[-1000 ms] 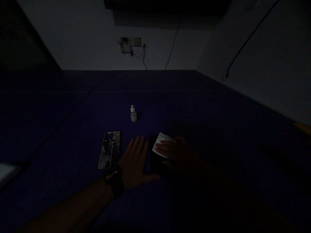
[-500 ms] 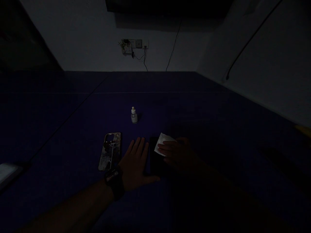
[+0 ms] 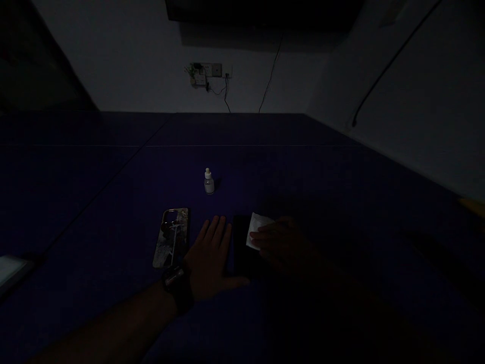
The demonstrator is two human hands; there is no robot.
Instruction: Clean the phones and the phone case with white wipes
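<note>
A dark flat rectangular object, perhaps a phone (image 3: 241, 253), lies on the blue surface between my hands; its right side is lost in shadow. My left hand (image 3: 210, 260) lies flat along its left edge, fingers spread and thumb reaching across the near end. Over the object's upper part, my right hand (image 3: 278, 242) presses a folded white tissue (image 3: 258, 224) under its fingers. Left of my left hand is a patterned phone case (image 3: 172, 240) with a camera cutout. Farther off, a small dropper bottle (image 3: 209, 184) with a white label stands upright.
The dark blue surface (image 3: 113, 217) stretches to the wall. A pale object (image 3: 13, 268) sits at the left edge and a yellow one (image 3: 472, 205) at the far right. Wall sockets (image 3: 206, 71) with hanging cords are at the back, beneath a dark screen (image 3: 265, 12).
My right hand has slid the tissue slightly to the right and nearer to me over the dark object. My left hand has stayed in place.
</note>
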